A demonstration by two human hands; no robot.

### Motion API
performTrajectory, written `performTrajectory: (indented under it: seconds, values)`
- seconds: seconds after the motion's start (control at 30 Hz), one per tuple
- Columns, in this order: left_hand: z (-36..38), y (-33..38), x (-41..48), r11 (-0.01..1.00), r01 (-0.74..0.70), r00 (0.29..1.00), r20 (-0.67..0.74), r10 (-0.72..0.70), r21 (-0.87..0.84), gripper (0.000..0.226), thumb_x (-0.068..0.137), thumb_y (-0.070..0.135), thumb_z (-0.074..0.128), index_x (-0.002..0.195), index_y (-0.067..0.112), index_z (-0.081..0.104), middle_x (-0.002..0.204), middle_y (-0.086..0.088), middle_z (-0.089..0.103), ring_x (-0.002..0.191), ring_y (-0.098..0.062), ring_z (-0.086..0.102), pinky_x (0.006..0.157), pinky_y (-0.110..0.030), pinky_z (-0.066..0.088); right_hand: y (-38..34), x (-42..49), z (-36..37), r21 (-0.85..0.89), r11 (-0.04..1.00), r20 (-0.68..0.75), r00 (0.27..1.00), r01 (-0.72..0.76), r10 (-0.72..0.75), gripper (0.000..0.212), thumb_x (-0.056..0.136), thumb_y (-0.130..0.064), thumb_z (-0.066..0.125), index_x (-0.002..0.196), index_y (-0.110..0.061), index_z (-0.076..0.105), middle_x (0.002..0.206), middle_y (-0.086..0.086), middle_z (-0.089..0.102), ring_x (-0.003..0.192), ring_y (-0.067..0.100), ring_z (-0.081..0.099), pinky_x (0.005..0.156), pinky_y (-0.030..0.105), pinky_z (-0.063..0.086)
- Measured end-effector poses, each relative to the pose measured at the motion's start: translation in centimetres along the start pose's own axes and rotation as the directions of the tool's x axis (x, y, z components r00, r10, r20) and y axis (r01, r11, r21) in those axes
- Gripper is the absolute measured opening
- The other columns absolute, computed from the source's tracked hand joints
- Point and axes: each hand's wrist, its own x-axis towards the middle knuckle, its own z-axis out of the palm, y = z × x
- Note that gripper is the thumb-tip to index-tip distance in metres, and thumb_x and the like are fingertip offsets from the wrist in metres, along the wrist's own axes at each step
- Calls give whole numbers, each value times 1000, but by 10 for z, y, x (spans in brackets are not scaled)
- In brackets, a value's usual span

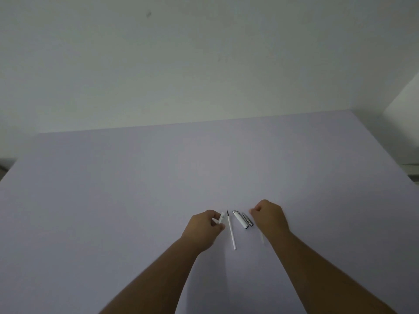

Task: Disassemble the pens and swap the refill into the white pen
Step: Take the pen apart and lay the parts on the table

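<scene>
A thin white refill (pixel 231 232) with a dark tip lies on the table between my hands, tip pointing away from me. Just right of it rests a white pen cap (pixel 240 219) with a silver clip (pixel 247 219). My left hand (pixel 204 227) is closed around a short white pen part (pixel 221 218) that sticks out past the fingers. My right hand (pixel 269 217) is curled shut beside the cap; a pale thin piece (pixel 262 237) shows under its wrist, and whether the hand holds it I cannot tell.
The pale lavender table (pixel 136 189) stretches far on all sides of the parts. A plain wall (pixel 181 64) stands behind its far edge. A white corner block (pixel 405 96) rises at the far right.
</scene>
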Motion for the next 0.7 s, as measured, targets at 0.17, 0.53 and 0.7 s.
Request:
performTrajectory:
  seconds: [0.17, 0.53, 0.7]
  values:
    - [-1, -7, 1, 999, 42, 997, -62, -41, 16, 21, 83, 33, 64, 102, 23, 63, 74, 13, 59, 64, -2, 55, 54, -17, 44, -22, -13, 14, -106, 976, 157, 972, 190, -172, 15, 80, -31, 61, 75, -18, 66, 87, 7, 72, 79, 24, 64, 65, 27, 46]
    - [-5, -20, -8, 998, 66, 995, -67, -67, -13, 13, 81, 34, 66, 88, 31, 56, 73, 16, 58, 64, -2, 57, 53, -18, 47, -26, -40, 53, -372, 877, 141, 953, 303, -269, 21, 89, -12, 45, 97, -11, 64, 112, 4, 66, 103, 22, 61, 75, 28, 46]
    - [-7, -19, -11, 997, 72, 996, -52, -73, -23, 12, 80, 33, 68, 84, 31, 57, 78, 9, 63, 62, -9, 60, 58, -24, 53, -33, -43, 44, -197, 963, 149, 976, 185, -158, 19, 82, -20, 53, 87, -7, 66, 85, 5, 65, 80, 22, 63, 64, 26, 43]
